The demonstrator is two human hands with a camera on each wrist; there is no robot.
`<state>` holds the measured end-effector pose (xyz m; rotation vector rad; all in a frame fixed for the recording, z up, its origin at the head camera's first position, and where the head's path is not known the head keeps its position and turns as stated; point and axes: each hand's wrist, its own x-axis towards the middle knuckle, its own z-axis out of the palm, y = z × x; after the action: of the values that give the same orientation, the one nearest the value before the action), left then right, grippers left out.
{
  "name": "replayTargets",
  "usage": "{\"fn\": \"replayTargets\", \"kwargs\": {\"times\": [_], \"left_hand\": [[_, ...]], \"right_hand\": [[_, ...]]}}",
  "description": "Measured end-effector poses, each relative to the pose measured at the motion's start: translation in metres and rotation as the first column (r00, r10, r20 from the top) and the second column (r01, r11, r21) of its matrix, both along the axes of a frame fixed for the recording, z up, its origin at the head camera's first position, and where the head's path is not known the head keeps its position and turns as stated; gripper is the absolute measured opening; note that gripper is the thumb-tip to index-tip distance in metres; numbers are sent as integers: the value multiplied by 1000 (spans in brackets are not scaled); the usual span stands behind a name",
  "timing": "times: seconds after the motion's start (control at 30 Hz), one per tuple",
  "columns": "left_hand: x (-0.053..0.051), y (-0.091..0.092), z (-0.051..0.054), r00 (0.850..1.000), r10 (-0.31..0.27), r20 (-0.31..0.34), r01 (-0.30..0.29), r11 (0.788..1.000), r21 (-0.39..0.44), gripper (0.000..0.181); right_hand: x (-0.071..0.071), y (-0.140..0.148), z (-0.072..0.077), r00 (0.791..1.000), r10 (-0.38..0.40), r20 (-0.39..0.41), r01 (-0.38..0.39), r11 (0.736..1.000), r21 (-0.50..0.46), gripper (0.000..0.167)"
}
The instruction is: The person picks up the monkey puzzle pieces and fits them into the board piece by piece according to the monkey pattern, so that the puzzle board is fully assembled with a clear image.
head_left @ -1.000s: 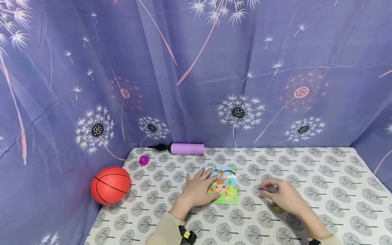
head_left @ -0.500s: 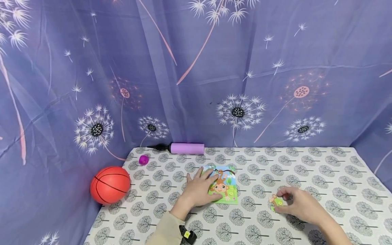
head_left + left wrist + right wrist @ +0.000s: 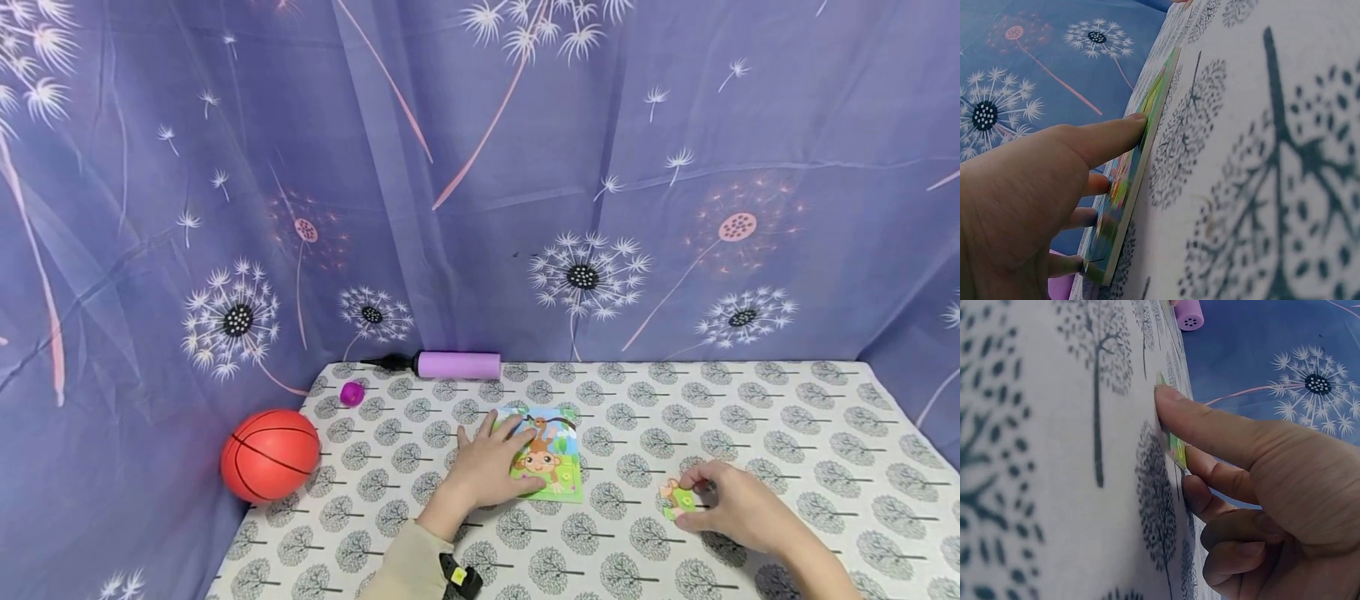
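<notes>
My left hand (image 3: 486, 467) rests with spread fingers on the left part of a square jigsaw puzzle (image 3: 542, 458) showing a monkey on green and blue. In the left wrist view, the thumb and fingertips touch the face of the thin puzzle board (image 3: 1124, 187). Over to the right, my right hand (image 3: 738, 504) pinches a small puzzle piece (image 3: 678, 502) with green and brown print between thumb and fingers, at the cloth. The right wrist view shows that piece (image 3: 1177, 449) low against the cloth, partly hidden by the thumb; the other fingers are curled.
A red ball (image 3: 270, 456) with black lines sits at the table's left edge. Along the back lies a purple hand pump (image 3: 459, 364) with a black nozzle, near a small magenta object (image 3: 352, 393). A tree-patterned cloth (image 3: 622, 575) covers the table; a purple curtain (image 3: 480, 275) hangs behind.
My right hand has moved right and toward me and taken hold of the puzzle piece that lay partly under it. The left hand stays on the puzzle.
</notes>
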<state>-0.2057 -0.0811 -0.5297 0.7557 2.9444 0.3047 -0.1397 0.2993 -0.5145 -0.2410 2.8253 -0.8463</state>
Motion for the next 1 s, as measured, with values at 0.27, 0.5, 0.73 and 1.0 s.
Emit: {"fn": "replayTargets", "kwargs": {"times": [0.27,0.5,0.73,1.0], "left_hand": [[1,0,0,1000,1,2,-1,1000,10,85],[0,0,-1,1000,4,-7,-4,1000,10,84],[0,2,-3,1000,10,-16,-10,1000,13,84],[0,2,-2,1000,17,-21,-16,1000,21,82]], "right_hand": [[1,-1,1,1000,-1,-19,1,1000,-8,57],[5,1,-2,999,2,-42,-5,997,-74,47],[8,7,-9,997,28,-66,-44,968,-248,26],[1,4,-10,993,35,-111,-72,936,-344,24]]}}
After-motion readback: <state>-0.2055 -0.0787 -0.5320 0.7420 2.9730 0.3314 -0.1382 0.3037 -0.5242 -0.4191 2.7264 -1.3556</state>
